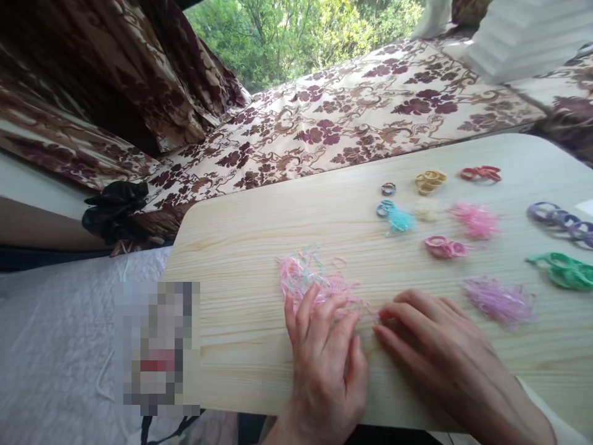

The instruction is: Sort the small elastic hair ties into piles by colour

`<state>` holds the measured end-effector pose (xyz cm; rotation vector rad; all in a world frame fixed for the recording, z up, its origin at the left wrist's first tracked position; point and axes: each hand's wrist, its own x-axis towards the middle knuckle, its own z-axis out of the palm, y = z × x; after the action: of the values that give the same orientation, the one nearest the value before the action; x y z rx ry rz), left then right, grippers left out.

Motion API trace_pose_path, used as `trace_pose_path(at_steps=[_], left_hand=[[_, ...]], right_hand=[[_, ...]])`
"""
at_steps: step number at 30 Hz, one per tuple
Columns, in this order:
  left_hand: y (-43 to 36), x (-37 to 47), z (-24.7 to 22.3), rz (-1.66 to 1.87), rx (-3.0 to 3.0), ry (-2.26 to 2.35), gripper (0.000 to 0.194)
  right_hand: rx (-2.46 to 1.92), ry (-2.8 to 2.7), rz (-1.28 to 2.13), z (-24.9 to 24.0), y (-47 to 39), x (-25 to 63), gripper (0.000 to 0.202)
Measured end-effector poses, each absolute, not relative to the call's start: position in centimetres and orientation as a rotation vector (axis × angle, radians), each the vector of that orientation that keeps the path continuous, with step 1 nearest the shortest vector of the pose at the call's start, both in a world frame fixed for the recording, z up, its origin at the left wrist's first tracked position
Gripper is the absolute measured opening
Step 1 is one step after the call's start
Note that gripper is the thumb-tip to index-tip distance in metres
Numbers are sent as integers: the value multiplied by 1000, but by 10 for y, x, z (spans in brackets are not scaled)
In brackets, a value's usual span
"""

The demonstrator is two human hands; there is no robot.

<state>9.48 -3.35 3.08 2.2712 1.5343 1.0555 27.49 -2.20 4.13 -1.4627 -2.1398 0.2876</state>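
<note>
A tangled pile of pink and pale blue elastic bands (301,275) lies on the wooden table. My left hand (324,364) rests on the pile's near side, its fingers spread over the bands. Just right of it is my right hand (426,340), thumb and forefinger close together at a few pink strands along the pile's right edge; what they hold, if anything, is too small to make out. A purple heap of bands (499,301) lies beyond my right hand. Above that hand sits a cluster of pink hair ties (445,246).
The table (231,247) also bears blue bands (399,219), a coral-pink heap (476,220), yellow ties (430,181), red ties (480,173), green ties (567,271) and dark purple ties (560,221). Floral cloth (324,133) lies behind; a quilted surface (55,346) is at left.
</note>
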Motion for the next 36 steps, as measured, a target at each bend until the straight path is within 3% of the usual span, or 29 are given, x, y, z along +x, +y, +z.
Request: trace_pose_path(at_steps=[36], left_hand=[[-33,95,30,1074,2244,1497,27]], right_hand=[[-1563,-2119,124,39,-24,286,26]])
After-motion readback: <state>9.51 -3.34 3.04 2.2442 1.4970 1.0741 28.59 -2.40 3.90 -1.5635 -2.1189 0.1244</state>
